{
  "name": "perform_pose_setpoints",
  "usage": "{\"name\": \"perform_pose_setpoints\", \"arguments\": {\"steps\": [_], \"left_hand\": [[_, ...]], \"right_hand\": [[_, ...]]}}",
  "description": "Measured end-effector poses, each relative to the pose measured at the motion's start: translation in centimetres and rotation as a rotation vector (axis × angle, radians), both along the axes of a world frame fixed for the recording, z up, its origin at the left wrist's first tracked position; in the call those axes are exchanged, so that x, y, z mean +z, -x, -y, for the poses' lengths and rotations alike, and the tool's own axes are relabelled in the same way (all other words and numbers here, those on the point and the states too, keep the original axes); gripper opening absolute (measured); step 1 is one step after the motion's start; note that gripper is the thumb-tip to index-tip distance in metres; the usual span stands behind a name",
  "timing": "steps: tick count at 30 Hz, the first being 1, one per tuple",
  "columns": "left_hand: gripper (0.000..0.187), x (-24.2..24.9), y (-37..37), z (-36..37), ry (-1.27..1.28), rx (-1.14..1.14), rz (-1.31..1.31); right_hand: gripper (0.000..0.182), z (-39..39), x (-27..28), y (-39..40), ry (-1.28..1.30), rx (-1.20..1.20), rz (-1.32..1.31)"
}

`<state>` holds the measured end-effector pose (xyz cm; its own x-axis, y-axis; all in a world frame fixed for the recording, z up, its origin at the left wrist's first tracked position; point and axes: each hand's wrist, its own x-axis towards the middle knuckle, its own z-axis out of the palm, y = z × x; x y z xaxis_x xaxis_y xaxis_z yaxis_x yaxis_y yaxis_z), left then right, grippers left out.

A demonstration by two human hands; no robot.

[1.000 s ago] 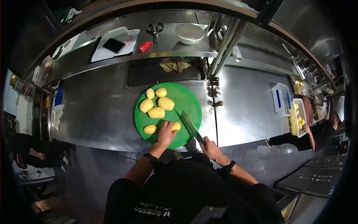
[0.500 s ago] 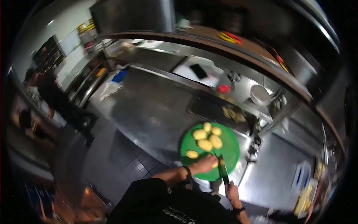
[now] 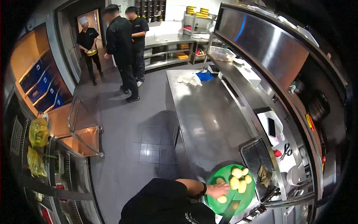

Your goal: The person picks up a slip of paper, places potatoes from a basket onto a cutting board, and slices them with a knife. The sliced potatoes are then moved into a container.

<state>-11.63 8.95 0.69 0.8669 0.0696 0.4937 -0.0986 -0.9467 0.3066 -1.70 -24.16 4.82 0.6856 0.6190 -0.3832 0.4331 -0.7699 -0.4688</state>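
Note:
A round green cutting board [image 3: 244, 204] lies at the near end of the steel counter, with several peeled potatoes [image 3: 234, 183] grouped on its far right side. My left hand [image 3: 217, 189] is over the board's left part, fingers stretched out and slightly blurred. Just below that hand is a single potato [image 3: 222, 199], and another potato [image 3: 220, 180] shows partly behind it. A broad knife blade [image 3: 232, 210] reaches over the board's near edge from the bottom of the view. Its handle and my right hand are out of sight.
The steel counter [image 3: 203, 123] stretches away, with a white cloth [image 3: 189, 78] at its far end. A black tray [image 3: 257, 164] with peelings [image 3: 264, 176] adjoins the board. Scissors [image 3: 286, 151] and a phone [image 3: 271, 127] lie rightward. Three people [image 3: 121, 52] stand at the back; a trolley [image 3: 84, 138] is left.
The view has swung left, bringing the people and doorway into sight. My left hand has moved away from the knife across the board. My right hand has dropped out of view.

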Motion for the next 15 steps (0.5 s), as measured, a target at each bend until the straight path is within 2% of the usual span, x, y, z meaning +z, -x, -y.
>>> {"name": "perform_pose_setpoints", "arguments": {"steps": [3, 5, 6, 9, 10, 11, 12, 13, 14, 15], "left_hand": [[0.019, -2.0, 0.0, -4.4, 0.111, 0.083, -0.311], [0.016, -2.6, 0.0, -5.1, 0.109, 0.038, -0.24], [0.016, -2.0, -0.6, -5.5, 0.159, -0.006, -0.349], [0.018, -3.0, -1.7, -4.1, 0.103, 0.031, -0.204], [0.017, -3.6, -1.8, -3.5, 0.116, 0.02, -0.082], [0.016, -4.3, -2.2, -2.8, 0.139, 0.004, 0.036], [0.012, -2.7, -3.4, -2.9, 0.15, -0.087, 0.015], [0.013, 0.9, -3.3, -2.3, 0.322, 0.011, -0.167], [0.014, 0.2, -3.6, -1.9, 0.336, -0.031, -0.113], [0.012, 0.1, -4.0, -1.4, 0.515, -0.052, -0.069]], "right_hand": [[0.048, -0.4, 0.0, 0.3, -0.016, 0.002, 0.01], [0.049, 0.4, -0.6, 0.3, -0.022, 0.014, 0.019], [0.049, 1.9, -1.0, 0.3, -0.012, 0.011, 0.038], [0.049, 4.5, -3.0, 0.6, -0.061, 0.046, 0.126], [0.032, 3.3, -1.8, 1.8, -0.17, -0.002, 0.168], [0.022, 2.1, -0.7, 2.9, -0.279, -0.043, 0.211], [0.026, 2.0, -0.9, 2.9, -0.095, -0.213, -0.054], [0.028, 1.5, -0.6, 3.9, -0.067, -0.136, 0.124], [0.027, 1.8, -2.0, 4.0, -0.052, -0.152, 0.095], [0.028, 1.0, -1.0, 4.7, -0.104, -0.215, 0.029]]}}
